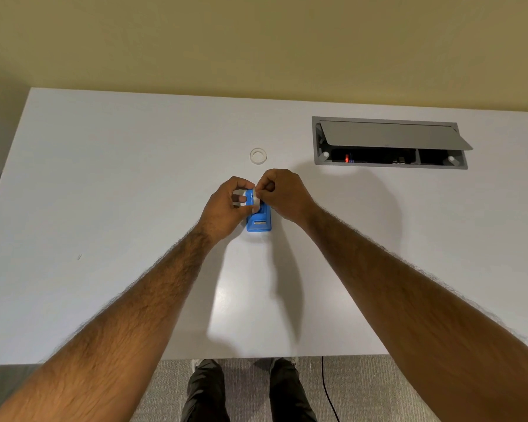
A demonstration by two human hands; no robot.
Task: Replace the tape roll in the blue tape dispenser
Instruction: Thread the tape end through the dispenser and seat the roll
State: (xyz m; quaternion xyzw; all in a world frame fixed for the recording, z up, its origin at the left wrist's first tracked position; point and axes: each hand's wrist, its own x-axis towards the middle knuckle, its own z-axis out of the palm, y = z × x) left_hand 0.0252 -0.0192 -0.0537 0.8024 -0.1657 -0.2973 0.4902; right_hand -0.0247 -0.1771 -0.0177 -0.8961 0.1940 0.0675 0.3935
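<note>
Setting: I see a white rectangular tabletop (104, 193) against a pale yellow wall, both bare forearms reaching forward across it from the near edge.
Left hand (226, 202): raised a little above the surface, wrist bent inward, its fingers (237, 197) curled shut around a white tape roll on a blue plastic hub (250, 198).
Right hand (282, 193): knuckles up, meeting the left hand at the middle; its fingers (264, 187) pinch narrow at the roll's right edge, on what looks like the tape end, though I cannot tell for certain.
Dispenser: the small blue plastic tape dispenser (259, 222) sits flat on the tabletop directly under and just nearer than the hands, its metal cutter strip facing me.
Spare ring: a whitish tape ring (258, 155) lies flat just beyond the hands, apart from them.
Right side: a grey recessed cable box with its lid propped open (390, 143).
Below: dark trousers and grey carpet past the table's edge.
</note>
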